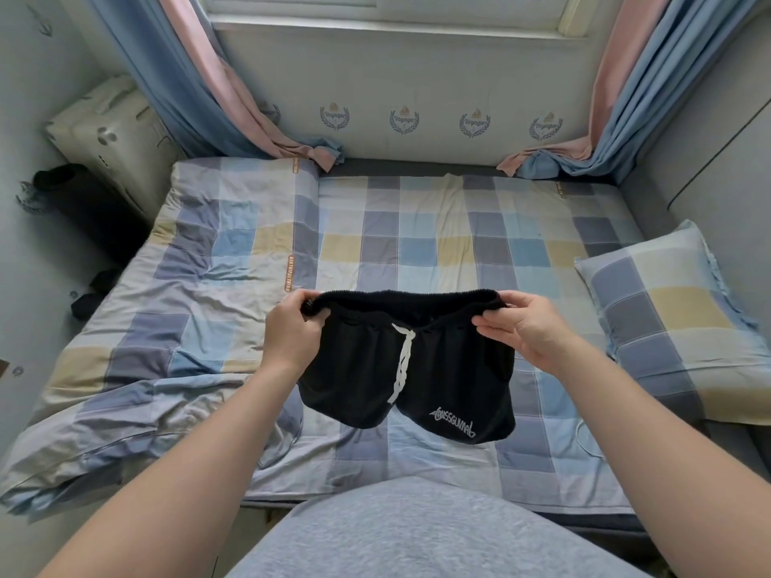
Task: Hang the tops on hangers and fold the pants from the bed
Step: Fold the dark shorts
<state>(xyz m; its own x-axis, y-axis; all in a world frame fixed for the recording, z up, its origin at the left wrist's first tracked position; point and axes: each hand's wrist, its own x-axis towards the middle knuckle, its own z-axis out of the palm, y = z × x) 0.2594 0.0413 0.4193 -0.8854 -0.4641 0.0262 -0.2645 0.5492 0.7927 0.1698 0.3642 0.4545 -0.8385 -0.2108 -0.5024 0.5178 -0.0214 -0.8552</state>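
Black cotton drawstring shorts (406, 369) held spread above the checked bed (417, 244), left hand (292, 327) and right hand (530, 327) each pinching the waistband (legs hanging free).

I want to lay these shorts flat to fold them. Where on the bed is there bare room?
The sheet between the duvet and the pillow lies bare, from the shorts back to the wall. The duvet crowds the left side; a thin white cable lies beside the pillow.
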